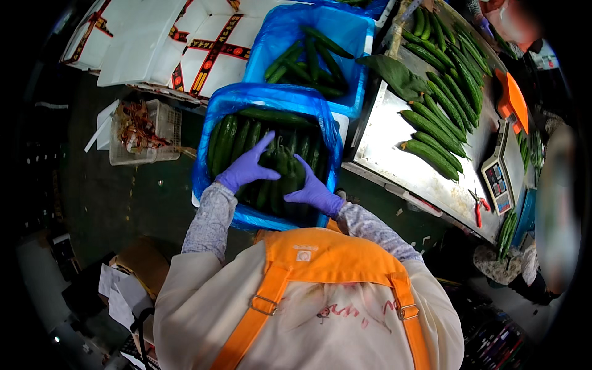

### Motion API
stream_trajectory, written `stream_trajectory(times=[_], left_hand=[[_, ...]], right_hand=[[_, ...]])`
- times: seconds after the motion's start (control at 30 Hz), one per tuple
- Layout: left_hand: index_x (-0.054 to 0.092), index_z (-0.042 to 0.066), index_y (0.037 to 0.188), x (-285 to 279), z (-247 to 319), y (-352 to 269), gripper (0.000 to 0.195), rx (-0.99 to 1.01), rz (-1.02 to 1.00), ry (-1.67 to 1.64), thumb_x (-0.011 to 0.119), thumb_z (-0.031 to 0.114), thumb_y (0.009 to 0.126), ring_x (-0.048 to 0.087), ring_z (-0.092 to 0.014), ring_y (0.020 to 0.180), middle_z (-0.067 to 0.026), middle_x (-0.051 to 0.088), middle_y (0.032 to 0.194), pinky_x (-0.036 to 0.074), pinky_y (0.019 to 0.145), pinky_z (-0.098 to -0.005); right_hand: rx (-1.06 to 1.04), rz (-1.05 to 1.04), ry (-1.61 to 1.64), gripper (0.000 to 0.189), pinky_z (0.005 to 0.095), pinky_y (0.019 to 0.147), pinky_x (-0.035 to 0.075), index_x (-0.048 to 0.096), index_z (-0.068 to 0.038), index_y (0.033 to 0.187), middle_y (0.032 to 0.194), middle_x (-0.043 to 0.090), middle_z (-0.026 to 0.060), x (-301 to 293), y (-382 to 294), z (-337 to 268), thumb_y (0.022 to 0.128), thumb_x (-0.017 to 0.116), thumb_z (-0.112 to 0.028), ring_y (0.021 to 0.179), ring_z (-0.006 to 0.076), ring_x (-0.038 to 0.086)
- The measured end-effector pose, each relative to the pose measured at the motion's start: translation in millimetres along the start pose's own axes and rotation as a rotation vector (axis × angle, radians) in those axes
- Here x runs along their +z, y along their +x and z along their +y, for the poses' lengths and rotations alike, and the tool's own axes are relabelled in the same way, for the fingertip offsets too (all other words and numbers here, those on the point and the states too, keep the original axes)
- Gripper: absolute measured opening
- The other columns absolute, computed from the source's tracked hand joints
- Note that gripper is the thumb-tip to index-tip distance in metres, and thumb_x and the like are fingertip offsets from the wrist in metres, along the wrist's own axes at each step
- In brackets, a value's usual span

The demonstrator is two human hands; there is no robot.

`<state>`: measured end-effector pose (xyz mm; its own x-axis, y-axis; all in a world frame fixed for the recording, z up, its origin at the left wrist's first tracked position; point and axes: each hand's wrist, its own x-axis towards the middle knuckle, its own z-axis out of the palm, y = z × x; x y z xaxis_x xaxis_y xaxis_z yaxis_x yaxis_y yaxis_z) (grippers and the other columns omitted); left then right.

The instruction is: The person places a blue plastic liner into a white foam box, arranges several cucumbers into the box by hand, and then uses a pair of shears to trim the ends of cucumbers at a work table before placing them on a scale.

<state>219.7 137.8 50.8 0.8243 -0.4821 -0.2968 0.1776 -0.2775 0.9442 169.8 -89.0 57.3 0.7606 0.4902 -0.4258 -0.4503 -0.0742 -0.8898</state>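
Observation:
A foam box lined with blue plastic film (336, 138) stands before me, filled with long green cucumbers (226, 136) lying side by side. My left hand (247, 167), in a purple glove, presses its thumb and fingers against the left side of a bunch of cucumbers (282, 164). From the right, my right hand (317, 190), also gloved in purple, clasps the same bunch. The bunch is slightly blurred, stem ends towards the far side. One cucumber (277, 116) lies crosswise along the box's far wall.
Beyond stands a second blue-lined box (273, 41) with loose cucumbers. On the right, a metal table (370, 143) bears rows of cucumbers (430, 127), a digital scale (498, 180) and red-handled snips (479, 210). White foam boxes (157, 41) and a plastic basket (162, 134) are left. Another person's gloved hand (485, 27) shows top right.

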Motion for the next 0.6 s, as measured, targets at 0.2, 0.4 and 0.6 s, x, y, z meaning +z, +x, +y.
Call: stream_trajectory(times=[0.2,0.4,0.6], left_hand=[[0.042,0.0,0.133,16,-86,-42,0.085,-0.233,0.068,-0.136,0.083,0.018,0.06,0.051,-0.02,0.116,-0.0123,0.055,0.125,0.038,0.101,-0.031],[0.039,-0.001,0.136,9,-58,-15,0.079,-0.298,-0.083,-0.264,0.072,0.005,0.065,0.048,-0.021,0.119,-0.0108,0.051,0.128,0.035,0.103,-0.0313],[0.038,0.0,0.136,21,-23,-17,0.075,-0.193,0.212,-0.254,0.07,0.002,0.068,0.051,-0.019,0.114,-0.0073,0.053,0.126,0.038,0.1,-0.0305]], right_hand=[[-0.114,-0.027,0.043,0.114,0.0311,0.111,0.023,0.014,-0.006,0.146,0.145,0.03,0.0162,24,16,17,0.059,0.088,-0.016,0.136,0.0219,0.025],[-0.108,-0.037,0.244,0.131,0.0302,0.11,0.023,-0.006,-0.004,0.147,0.149,0.021,0.0168,4,26,28,0.058,0.088,-0.019,0.136,0.0202,0.023],[-0.399,-0.092,0.465,0.108,0.03,0.111,0.02,0.006,-0.006,0.149,0.15,0.024,0.0083,-10,-12,-18,0.069,0.079,-0.009,0.136,0.0166,0.02]])
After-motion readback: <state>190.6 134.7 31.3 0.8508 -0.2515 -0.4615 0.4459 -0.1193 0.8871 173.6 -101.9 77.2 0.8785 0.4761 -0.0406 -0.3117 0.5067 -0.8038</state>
